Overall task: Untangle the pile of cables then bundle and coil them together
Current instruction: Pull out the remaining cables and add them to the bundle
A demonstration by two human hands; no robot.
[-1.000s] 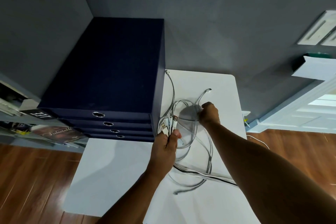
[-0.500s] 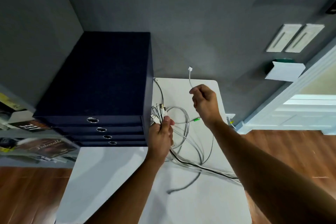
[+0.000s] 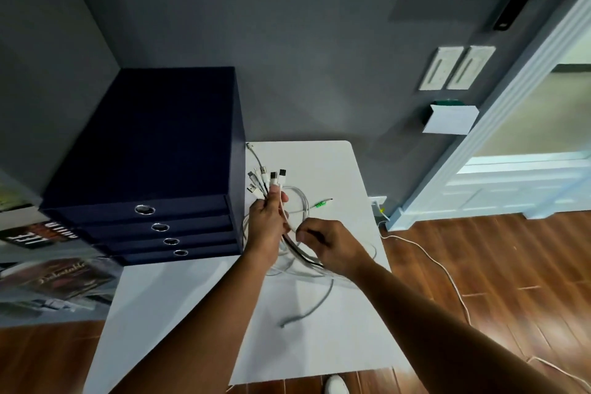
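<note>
In the head view, the left hand (image 3: 267, 224) is holding a bunch of cables (image 3: 299, 198) above the white counter (image 3: 335, 345). Its grip is clamped around them just below their plugs (image 3: 271, 177), which are fanning out above the fist toward the far side. The right hand (image 3: 331, 245) is sitting just right of the left one, almost touching it. Its grip is pinched together on a white strand of the cables where that strand is leaving the left fist.

Below both hands the rest of the cables are lying in loose loops on the middle of the counter, white strands with a black one among them. A green-tipped end (image 3: 319, 204) is pointing right, on the far side of the right hand. A gray cable end (image 3: 283, 325) is trailing toward the near edge.

A dark blue drawer box (image 3: 153, 144) with four ring pulls is standing on the far left of the counter, just beside the plugs. Magazines (image 3: 57, 278) are lying to the left of the counter. On the right, a white cord (image 3: 427, 253) is running across the wooden floor (image 3: 495, 265).
</note>
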